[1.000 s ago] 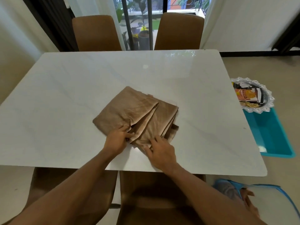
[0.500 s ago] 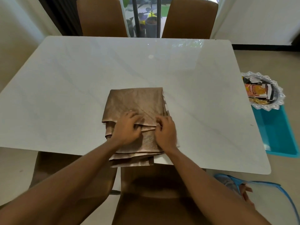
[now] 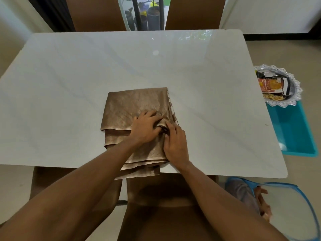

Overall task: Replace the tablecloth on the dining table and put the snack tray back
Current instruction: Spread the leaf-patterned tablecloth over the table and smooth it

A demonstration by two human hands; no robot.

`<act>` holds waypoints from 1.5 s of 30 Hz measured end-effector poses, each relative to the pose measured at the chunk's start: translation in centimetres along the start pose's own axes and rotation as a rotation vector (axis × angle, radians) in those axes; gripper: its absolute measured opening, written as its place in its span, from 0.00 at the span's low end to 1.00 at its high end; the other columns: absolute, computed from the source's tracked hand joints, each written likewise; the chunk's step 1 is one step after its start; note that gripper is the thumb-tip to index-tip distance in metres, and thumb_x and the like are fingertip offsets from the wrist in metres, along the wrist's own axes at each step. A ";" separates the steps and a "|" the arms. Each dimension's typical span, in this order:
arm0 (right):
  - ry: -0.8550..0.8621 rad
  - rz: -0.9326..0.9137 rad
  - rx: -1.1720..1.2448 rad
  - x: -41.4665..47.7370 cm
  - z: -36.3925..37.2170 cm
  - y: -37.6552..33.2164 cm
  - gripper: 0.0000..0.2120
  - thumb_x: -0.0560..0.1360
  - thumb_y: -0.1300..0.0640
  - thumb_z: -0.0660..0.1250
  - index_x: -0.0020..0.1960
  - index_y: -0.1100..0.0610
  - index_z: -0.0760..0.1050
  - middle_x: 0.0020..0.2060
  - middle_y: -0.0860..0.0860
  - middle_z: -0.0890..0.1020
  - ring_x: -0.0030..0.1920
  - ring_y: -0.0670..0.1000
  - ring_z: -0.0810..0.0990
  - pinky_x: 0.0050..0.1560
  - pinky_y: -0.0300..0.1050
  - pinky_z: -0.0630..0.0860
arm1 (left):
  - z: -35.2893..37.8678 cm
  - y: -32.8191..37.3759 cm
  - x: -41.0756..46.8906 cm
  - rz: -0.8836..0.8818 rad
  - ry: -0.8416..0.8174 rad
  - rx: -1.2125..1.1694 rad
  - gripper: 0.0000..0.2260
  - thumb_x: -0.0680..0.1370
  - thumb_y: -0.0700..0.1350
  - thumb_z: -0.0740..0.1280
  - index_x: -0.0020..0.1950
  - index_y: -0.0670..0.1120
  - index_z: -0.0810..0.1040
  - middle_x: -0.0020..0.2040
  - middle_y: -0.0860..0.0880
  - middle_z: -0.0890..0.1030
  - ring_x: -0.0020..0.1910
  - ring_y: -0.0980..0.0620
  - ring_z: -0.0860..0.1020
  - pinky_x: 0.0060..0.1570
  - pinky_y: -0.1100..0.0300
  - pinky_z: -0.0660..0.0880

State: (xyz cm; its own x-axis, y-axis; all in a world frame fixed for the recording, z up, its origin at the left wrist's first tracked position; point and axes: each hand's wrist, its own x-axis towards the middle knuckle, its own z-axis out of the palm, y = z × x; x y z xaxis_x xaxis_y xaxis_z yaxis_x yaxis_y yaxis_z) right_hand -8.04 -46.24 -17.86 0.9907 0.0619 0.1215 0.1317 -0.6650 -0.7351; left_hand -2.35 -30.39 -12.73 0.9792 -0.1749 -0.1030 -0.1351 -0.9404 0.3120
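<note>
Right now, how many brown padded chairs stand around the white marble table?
4: far left chair, far right chair, near left chair and near middle chair. Others may be hidden.

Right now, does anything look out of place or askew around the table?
Yes. The tray sits off the table, down at the far end of a blue bin to its right. The cloth lies folded, its near layers hanging over the table's near edge.
</note>
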 end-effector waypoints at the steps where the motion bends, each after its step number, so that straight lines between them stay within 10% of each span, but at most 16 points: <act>1: 0.010 0.004 -0.002 0.1 0.0 0.0 0.21 0.83 0.55 0.60 0.75 0.51 0.65 0.70 0.51 0.70 0.67 0.51 0.69 0.69 0.50 0.72 | -0.1 -0.3 -0.1 0.003 -0.041 -0.025 0.24 0.77 0.59 0.65 0.73 0.57 0.72 0.76 0.51 0.68 0.74 0.47 0.64 0.66 0.39 0.65; 8: 0.145 0.366 0.017 1.4 -0.8 -1.6 0.28 0.77 0.55 0.69 0.75 0.52 0.66 0.70 0.54 0.71 0.70 0.56 0.69 0.72 0.55 0.68 | 1.1 -1.1 -3.6 0.048 -0.140 -0.025 0.45 0.68 0.74 0.61 0.81 0.58 0.53 0.83 0.48 0.51 0.81 0.48 0.49 0.78 0.41 0.48; 14: -0.147 0.544 0.158 5.2 -3.6 -2.2 0.19 0.74 0.53 0.70 0.64 0.48 0.79 0.56 0.50 0.85 0.56 0.53 0.82 0.62 0.55 0.77 | 1.6 0.4 -4.5 -0.039 -0.181 -0.102 0.55 0.61 0.76 0.66 0.80 0.62 0.43 0.83 0.50 0.44 0.81 0.48 0.42 0.76 0.38 0.40; 18: -0.193 0.405 0.297 6.3 -4.2 -5.2 0.15 0.72 0.60 0.69 0.56 0.49 0.83 0.43 0.49 0.85 0.44 0.50 0.83 0.49 0.48 0.79 | -0.2 0.7 -3.2 -0.161 -0.169 -0.688 0.46 0.66 0.58 0.68 0.81 0.57 0.52 0.77 0.47 0.65 0.75 0.48 0.65 0.75 0.39 0.59; 21: -0.241 0.334 0.236 5.8 -3.5 -7.1 0.22 0.71 0.59 0.69 0.64 0.45 0.80 0.50 0.49 0.85 0.48 0.51 0.82 0.52 0.49 0.80 | -2.0 -0.3 -2.5 -0.295 -0.060 -1.145 0.31 0.70 0.44 0.64 0.74 0.49 0.68 0.58 0.49 0.81 0.50 0.56 0.80 0.53 0.55 0.77; 26: -0.367 0.350 0.081 4.1 -3.0 -5.2 0.26 0.69 0.53 0.69 0.65 0.39 0.70 0.50 0.49 0.83 0.48 0.54 0.82 0.50 0.50 0.80 | -3.3 -0.8 0.2 -0.471 0.021 -0.919 0.31 0.76 0.63 0.68 0.75 0.54 0.66 0.61 0.48 0.79 0.58 0.51 0.78 0.62 0.52 0.75; 34: -0.528 0.028 -0.155 2.4 -3.3 -1.8 0.38 0.71 0.53 0.64 0.77 0.31 0.56 0.62 0.49 0.82 0.58 0.55 0.80 0.57 0.49 0.78 | -3.0 2.8 6.8 -0.514 -0.030 -0.584 0.41 0.68 0.66 0.74 0.75 0.48 0.65 0.68 0.47 0.75 0.61 0.45 0.79 0.62 0.47 0.77; 37: -0.485 0.045 -0.082 2.5 -3.4 -0.9 0.33 0.72 0.43 0.65 0.75 0.28 0.60 0.50 0.46 0.84 0.50 0.51 0.81 0.51 0.46 0.77 | -1.6 2.6 7.3 -0.688 0.208 -0.747 0.12 0.81 0.50 0.66 0.60 0.46 0.76 0.57 0.48 0.80 0.55 0.48 0.79 0.59 0.57 0.73; 45: -0.269 0.381 0.344 5.7 -2.5 0.0 0.25 0.74 0.32 0.67 0.67 0.41 0.73 0.32 0.47 0.84 0.30 0.45 0.84 0.49 0.52 0.83 | -1.4 -1.2 2.8 -0.898 0.427 -1.501 0.15 0.76 0.49 0.67 0.58 0.43 0.84 0.54 0.43 0.85 0.55 0.41 0.83 0.59 0.44 0.79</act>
State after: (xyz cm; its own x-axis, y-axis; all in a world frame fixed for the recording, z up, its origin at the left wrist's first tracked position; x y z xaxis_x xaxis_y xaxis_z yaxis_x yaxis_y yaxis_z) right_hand -2.45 -47.74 -15.54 0.9385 0.0823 -0.3352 -0.2771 -0.3996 -0.8738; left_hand 0.79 -29.33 -12.07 0.6687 0.4938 -0.5559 0.4043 0.3860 0.8292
